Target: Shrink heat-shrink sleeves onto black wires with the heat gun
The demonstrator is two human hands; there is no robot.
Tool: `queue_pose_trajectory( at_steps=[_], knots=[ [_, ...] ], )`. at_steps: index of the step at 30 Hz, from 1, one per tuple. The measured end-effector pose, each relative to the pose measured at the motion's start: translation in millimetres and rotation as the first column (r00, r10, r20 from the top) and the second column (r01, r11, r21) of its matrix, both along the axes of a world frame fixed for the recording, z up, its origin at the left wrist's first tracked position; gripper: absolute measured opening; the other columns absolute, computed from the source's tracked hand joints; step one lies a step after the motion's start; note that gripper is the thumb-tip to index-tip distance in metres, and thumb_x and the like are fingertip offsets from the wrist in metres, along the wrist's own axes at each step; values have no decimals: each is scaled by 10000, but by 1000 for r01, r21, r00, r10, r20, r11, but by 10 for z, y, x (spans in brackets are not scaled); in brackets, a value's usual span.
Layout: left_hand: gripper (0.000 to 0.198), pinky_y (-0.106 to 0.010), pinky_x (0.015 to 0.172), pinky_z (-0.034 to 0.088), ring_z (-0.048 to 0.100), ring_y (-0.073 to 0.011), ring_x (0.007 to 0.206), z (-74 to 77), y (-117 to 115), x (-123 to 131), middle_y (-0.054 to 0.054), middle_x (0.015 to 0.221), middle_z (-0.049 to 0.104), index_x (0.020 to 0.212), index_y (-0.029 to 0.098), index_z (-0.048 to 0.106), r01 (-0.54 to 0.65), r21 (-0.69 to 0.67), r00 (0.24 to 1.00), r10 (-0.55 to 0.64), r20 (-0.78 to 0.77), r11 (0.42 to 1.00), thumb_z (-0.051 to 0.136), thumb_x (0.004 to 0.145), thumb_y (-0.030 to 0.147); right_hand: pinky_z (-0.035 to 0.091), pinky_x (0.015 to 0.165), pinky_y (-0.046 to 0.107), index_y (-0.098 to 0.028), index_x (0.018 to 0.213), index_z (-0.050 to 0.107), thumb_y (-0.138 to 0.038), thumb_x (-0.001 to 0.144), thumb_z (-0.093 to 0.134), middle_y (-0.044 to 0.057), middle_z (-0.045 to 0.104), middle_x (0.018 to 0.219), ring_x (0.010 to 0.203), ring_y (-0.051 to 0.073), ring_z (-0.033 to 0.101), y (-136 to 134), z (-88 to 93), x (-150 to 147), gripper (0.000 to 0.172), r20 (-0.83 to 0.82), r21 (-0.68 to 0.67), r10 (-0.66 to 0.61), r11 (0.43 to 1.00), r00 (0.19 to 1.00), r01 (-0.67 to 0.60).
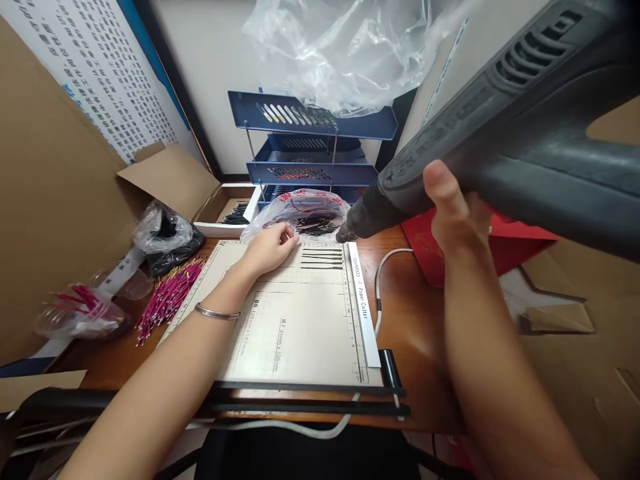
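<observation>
My right hand (455, 213) grips a large dark grey heat gun (450, 147) from below, thumb up along its side. Its nozzle points down and left, just above the far right corner of the paper cutter board (300, 327). On the board near that nozzle lie several thin black pieces (321, 259), side by side in a row. My left hand (273, 250) rests at the board's far edge, fingers curled into a pinch beside a clear plastic bag (300, 207) of dark thin pieces. What those fingers hold, if anything, is hidden.
Magenta thin pieces with gold ends (167, 297) lie left of the board. Behind stand an open cardboard box (215, 217) and a blue tiered tray rack (310, 120). A white cable (379, 287) and a red packet (425, 243) lie to the right.
</observation>
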State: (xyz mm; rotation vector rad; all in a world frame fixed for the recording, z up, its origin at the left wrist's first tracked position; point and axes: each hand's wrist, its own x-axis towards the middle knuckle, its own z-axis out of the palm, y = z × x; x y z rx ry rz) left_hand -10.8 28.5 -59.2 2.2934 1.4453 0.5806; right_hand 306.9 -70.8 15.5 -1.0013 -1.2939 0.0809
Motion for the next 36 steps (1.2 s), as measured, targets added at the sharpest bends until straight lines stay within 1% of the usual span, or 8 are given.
queue_pose_trajectory(
  at_steps=[3,6,10,15,21,27,32,36],
  knots=[
    [272,-369,773,417,653,-273,867,19,-33,17,-93,931,765,887,217,627,32,11,999,-31,-34,999,569,987,463,10,1472,558,-319,1413,676,-837,958,631,4,604,1595,1750,296,268,29,16,-44,691,44,43,-77,996,996,75],
    [330,-366,755,381,620,-269,836,35,-37,36,-89,857,723,786,226,567,59,23,995,-57,-78,998,532,993,480,-13,1472,552,-267,1328,722,-864,931,645,47,676,1511,1737,307,301,24,39,-95,721,34,68,-82,994,996,80],
    [363,-362,733,349,593,-257,799,65,-23,62,-76,800,688,739,226,555,68,1,992,-68,-102,998,530,988,490,92,1487,492,-309,1259,730,-795,830,804,29,684,1532,1722,282,335,1,77,-167,653,-106,-19,-87,996,991,86],
    [386,-359,717,324,545,-234,734,104,-40,95,-49,714,624,691,226,541,47,-13,993,-48,-110,999,568,983,477,256,1455,552,-155,1309,703,-687,784,869,145,693,1497,1609,332,513,66,91,-212,766,-240,-8,-85,996,967,85],
    [428,-352,694,307,520,-216,700,145,-100,150,-38,678,604,646,227,514,26,15,997,-24,-77,1000,619,976,479,251,1467,477,-297,1284,743,-618,819,884,24,715,1495,1651,288,466,122,25,-166,582,-188,-8,-98,995,977,98],
    [438,-346,677,303,509,-207,690,85,-97,185,-23,665,582,647,231,495,24,10,999,-24,-42,1000,652,968,483,201,1472,516,-347,1576,568,-658,1010,711,1,573,1653,1778,289,178,109,-7,-124,662,-73,-79,17,997,997,-23],
    [473,-342,672,281,437,-181,642,63,-80,187,6,620,502,641,244,375,-39,60,999,38,16,997,684,954,420,170,1479,470,-308,1488,654,-597,975,779,23,617,1600,1715,280,360,134,-18,-141,602,-83,-25,-39,999,996,37],
    [506,-353,654,239,356,-175,607,63,-55,185,18,569,394,609,246,299,-42,77,999,42,6,996,655,955,342,177,1468,519,-229,1459,665,-608,960,796,51,628,1586,1705,301,374,98,-17,-193,640,-103,-9,-19,1000,994,18]
  ],
)
